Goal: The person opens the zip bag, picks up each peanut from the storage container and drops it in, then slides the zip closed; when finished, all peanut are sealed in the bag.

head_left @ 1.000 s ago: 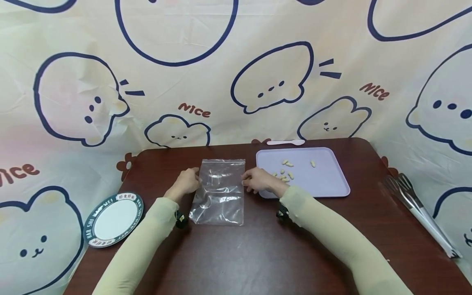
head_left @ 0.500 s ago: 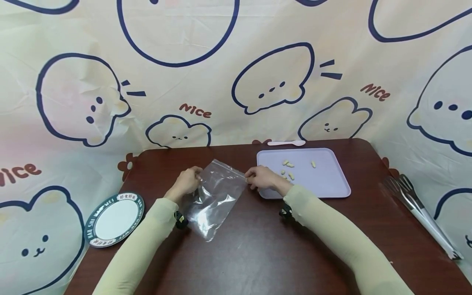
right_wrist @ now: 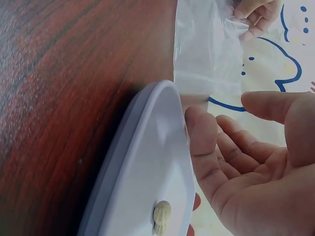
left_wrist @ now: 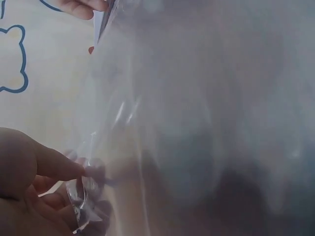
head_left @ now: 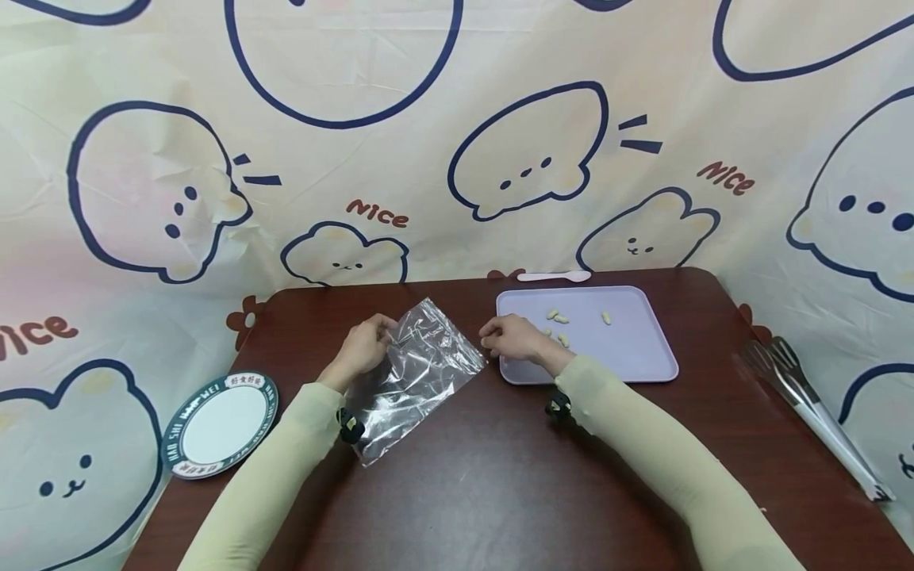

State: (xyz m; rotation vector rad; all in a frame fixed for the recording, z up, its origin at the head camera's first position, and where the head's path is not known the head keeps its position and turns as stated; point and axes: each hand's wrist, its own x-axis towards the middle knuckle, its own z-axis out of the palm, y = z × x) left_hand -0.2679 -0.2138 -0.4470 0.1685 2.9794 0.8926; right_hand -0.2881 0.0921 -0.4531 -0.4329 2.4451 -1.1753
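Plastic, see-through and creased, the bag (head_left: pixel 428 365) slants over the counter (head_left: pixel 500 492), its zip end (head_left: pixel 454 336) facing the tray (head_left: pixel 628 353). The left hand (head_left: pixel 364 346) pinches its side edge. Half a second ago the right hand (head_left: pixel 514 336) was at the bag's near corner; now its thumb and fingers are parted, holding nothing, just beside that corner. So the left hand alone seems to bear the bag, leaving the right one free. Peanuts (head_left: pixel 606 318) lie in the tray; a spoon (head_left: pixel 553 277) lies behind it, a plate (head_left: pixel 221 424) far left.
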